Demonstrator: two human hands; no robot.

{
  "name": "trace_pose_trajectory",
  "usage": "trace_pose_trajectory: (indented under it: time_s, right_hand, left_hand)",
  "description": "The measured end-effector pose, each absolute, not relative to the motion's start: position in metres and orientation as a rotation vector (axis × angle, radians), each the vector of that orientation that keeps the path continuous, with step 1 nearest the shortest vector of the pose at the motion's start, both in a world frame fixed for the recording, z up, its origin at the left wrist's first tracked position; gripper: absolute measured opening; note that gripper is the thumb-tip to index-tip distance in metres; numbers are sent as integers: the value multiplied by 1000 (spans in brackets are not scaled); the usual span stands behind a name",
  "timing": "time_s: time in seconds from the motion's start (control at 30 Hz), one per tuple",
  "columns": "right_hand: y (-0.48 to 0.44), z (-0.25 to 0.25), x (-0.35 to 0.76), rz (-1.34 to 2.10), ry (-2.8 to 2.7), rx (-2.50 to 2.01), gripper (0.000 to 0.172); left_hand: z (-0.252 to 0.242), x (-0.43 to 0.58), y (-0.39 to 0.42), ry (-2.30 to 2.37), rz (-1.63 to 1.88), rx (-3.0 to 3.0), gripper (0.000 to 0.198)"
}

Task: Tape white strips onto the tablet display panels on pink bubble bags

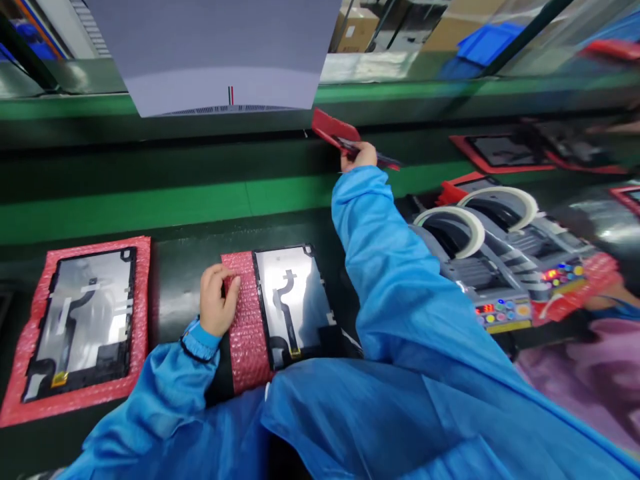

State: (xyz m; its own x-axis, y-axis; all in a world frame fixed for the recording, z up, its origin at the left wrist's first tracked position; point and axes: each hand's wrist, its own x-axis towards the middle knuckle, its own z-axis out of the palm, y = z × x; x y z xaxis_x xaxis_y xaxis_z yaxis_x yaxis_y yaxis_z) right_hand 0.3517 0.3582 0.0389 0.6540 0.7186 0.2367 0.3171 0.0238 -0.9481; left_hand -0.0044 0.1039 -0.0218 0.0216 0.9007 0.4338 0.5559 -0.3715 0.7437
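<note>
My left hand (219, 300) rests at the left edge of a pink bubble-wrap sheet (247, 333), thumb and fingers bent; whether it pinches the edge is unclear. Partly on that sheet lies a dark-framed panel (305, 300) with a silvery back and a black cable. My right hand (361, 157) is stretched out over the far side of the bench, its fingers closed on a red wrap (336, 127) with a thin dark panel in it. On the left, a second framed panel (93, 313) lies on its own pink bubble wrap (143, 287).
Two grey tape dispensers (500, 273) with white rolls stand to the right. Beyond them, more panels (505, 151) lie on red wrap. A person's arm (615, 298) reaches in at the right edge. A large pale board (220, 60) hangs over the back.
</note>
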Motion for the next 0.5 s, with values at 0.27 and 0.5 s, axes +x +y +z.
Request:
trace_pose_trajectory:
  time_s: [0.27,0.5]
  right_hand:
    - [170,28,186,911,-424,-1202,12]
    - [5,37,196,1592,-970,-1341,52]
  left_hand:
    - [10,32,117,1038,1042,847,37]
    - [5,25,103,947,1223,637,32]
